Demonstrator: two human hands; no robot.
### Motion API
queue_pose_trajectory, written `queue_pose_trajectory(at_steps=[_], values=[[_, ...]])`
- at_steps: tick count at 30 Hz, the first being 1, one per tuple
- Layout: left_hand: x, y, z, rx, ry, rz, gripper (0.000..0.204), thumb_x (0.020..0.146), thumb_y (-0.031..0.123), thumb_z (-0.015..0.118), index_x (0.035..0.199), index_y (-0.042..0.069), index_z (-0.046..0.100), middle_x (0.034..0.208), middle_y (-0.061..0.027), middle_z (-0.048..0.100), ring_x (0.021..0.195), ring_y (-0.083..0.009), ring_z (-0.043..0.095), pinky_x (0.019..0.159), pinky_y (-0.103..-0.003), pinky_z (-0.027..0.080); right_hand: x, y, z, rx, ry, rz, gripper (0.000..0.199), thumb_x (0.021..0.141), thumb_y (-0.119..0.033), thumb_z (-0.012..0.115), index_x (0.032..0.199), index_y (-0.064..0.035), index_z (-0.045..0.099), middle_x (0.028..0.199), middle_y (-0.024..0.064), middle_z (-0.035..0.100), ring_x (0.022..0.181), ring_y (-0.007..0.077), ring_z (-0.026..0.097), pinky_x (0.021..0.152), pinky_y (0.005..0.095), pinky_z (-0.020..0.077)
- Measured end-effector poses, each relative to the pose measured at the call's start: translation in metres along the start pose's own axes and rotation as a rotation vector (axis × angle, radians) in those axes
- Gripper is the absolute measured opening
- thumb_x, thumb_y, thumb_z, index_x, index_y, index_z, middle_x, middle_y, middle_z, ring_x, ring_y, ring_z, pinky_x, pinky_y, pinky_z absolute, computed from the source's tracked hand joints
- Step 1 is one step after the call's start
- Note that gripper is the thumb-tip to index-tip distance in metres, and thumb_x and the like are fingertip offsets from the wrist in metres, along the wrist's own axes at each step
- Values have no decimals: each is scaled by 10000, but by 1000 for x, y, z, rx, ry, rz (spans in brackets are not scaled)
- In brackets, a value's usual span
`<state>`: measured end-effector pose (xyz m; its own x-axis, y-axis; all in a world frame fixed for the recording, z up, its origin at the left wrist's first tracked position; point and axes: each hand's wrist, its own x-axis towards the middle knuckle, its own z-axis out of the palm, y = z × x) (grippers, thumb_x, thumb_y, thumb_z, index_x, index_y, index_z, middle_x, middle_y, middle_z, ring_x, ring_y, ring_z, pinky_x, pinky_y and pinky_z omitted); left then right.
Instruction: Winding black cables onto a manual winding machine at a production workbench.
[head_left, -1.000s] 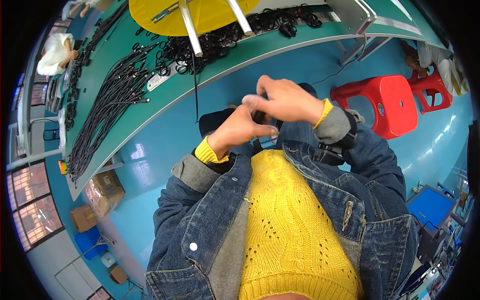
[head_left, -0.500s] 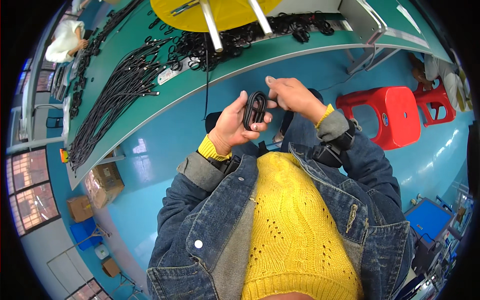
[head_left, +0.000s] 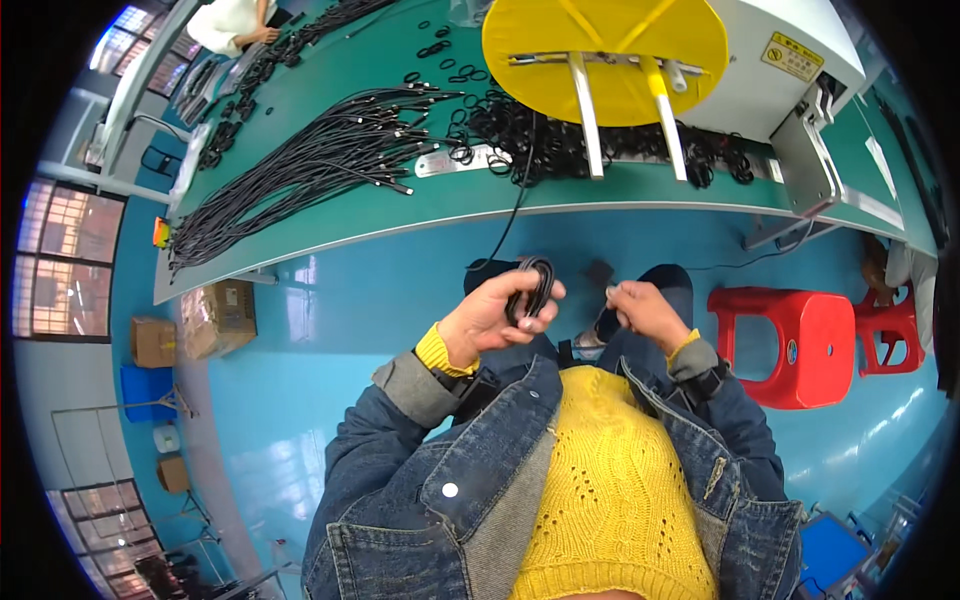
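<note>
My left hand (head_left: 495, 318) grips a coiled loop of black cable (head_left: 530, 285) held upright in front of my chest. A strand of that cable runs up to the green workbench (head_left: 330, 215). My right hand (head_left: 645, 312) is closed beside it, a short way to the right, pinching something small and dark that I cannot make out. Both hands are above my lap, over the blue floor. I wear a denim jacket over a yellow sweater.
On the bench lie a long bundle of black cables (head_left: 300, 170), a heap of small black rings (head_left: 540, 135) and a yellow round reel (head_left: 605, 45) by a white machine (head_left: 770, 60). Red stools (head_left: 800, 345) stand to my right. Cardboard boxes (head_left: 215, 318) sit at left. Another person (head_left: 235, 20) works far off.
My hands have separated: the left keeps the cable coil and moved slightly left, the right has drawn away to the right. The view has tilted, showing more of the bench.
</note>
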<state>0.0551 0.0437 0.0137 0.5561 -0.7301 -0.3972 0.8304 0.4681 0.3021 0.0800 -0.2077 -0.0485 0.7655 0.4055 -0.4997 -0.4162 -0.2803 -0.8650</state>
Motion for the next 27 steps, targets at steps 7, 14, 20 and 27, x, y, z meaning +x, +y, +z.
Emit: queue_pose_trajectory(at_steps=[7, 14, 20, 27], values=[[-87, 195, 61, 389, 359, 1141, 262, 881, 199, 506, 981, -43, 510, 885, -205, 598, 706, -201, 577, 567, -256, 458, 0, 14, 2, -28, -50, 1, 232, 852, -220, 548, 715, -32, 547, 534, -2, 497, 467, 70, 437, 445, 229, 348], [-84, 235, 45, 1330, 797, 914, 279, 831, 257, 554, 969, 19, 595, 859, -74, 631, 765, -132, 592, 587, -228, 432, 2, 14, 9, -16, 25, 52, 232, 834, -187, 570, 674, -21, 541, 528, 8, 510, 482, 81, 456, 463, 249, 366], [24, 156, 18, 1542, 971, 690, 372, 759, 302, 656, 893, -41, 597, 712, -65, 617, 621, -145, 579, 568, -275, 459, 6, 18, 6, -39, -30, 19, 234, 836, -181, 569, 668, -21, 533, 542, 11, 517, 493, 81, 462, 467, 246, 365], [46, 153, 9, 1736, 941, 733, 349, 741, 266, 677, 920, -23, 594, 684, -91, 613, 598, -175, 591, 562, -296, 464, 0, 21, 3, -20, -6, 26, 231, 838, -178, 566, 666, -27, 530, 558, 11, 521, 502, 80, 462, 472, 240, 365]])
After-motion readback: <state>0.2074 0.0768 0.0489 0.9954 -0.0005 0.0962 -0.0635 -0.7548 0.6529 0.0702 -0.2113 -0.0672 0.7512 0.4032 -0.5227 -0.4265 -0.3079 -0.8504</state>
